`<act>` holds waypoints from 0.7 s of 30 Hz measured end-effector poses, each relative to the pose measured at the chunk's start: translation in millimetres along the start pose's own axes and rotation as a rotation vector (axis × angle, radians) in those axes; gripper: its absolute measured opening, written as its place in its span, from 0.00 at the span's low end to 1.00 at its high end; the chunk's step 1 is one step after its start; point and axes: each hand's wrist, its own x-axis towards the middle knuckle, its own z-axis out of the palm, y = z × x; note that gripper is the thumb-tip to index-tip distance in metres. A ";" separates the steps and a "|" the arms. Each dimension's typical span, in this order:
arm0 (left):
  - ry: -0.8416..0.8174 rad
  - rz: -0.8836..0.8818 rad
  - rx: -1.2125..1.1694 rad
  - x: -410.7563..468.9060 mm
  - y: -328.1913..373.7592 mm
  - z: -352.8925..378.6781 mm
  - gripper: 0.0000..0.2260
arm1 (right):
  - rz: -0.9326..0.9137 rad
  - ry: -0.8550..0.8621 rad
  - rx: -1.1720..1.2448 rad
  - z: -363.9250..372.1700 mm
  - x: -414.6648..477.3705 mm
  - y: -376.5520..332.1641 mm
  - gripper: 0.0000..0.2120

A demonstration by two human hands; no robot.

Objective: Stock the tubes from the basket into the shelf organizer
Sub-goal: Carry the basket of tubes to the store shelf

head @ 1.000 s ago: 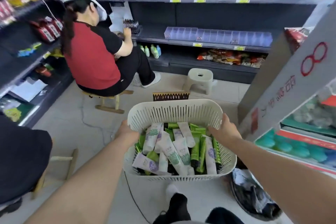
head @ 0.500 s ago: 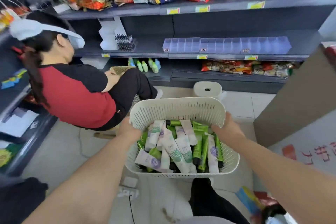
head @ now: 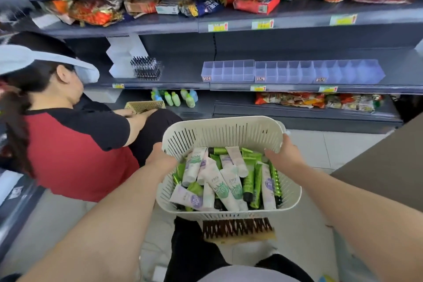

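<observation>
Both hands on the basket [head: 224, 126], held in the air in front of me over the floor [head: 320, 149]. Left hand [head: 161, 159] grips the left rim and right hand [head: 283, 154] grips the right rim, fingers curled over the edge on both sides. The basket's far wall faces the shelving.

Tubes [head: 226, 181] are all in the basket, a loose pile of white and green ones. Most lie flat with the long axis running roughly near-to-far, fanned a bit to either side. One green tube at the far end lies crosswise. Cap direction is mixed. A few green ones show dark caps at the near end; I can't tell for the rest.

The shelf organizer [head: 293, 72] is a clear divided tray sitting on the middle shelf, straight ahead and above the basket, long axis along the shelf edge. It's well apart from the basket.

Surroundings:
- seated person [head: 75, 151] in a red and black top to my left, close to the basket's left side, left of the line to the organizer
- pen rack [head: 146, 67] on the same shelf, left of the organizer
- small bottles [head: 176, 98] and snack packs [head: 315, 101] on the shelf below
- brown panel [head: 389, 167] close on my right
- brown toothed strip [head: 238, 228] just under the basket's near edge
</observation>
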 end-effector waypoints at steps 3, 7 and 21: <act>-0.060 0.004 -0.001 57.3 14.6 -5.8 0.23 | 0.068 0.041 0.022 21.8 29.8 -20.5 0.25; -0.138 0.041 0.047 135.2 35.1 -19.7 0.25 | 0.203 0.107 0.009 47.1 64.3 -56.6 0.29; -0.186 0.069 0.163 263.5 133.2 -11.1 0.28 | 0.283 0.123 0.075 48.9 165.9 -91.3 0.27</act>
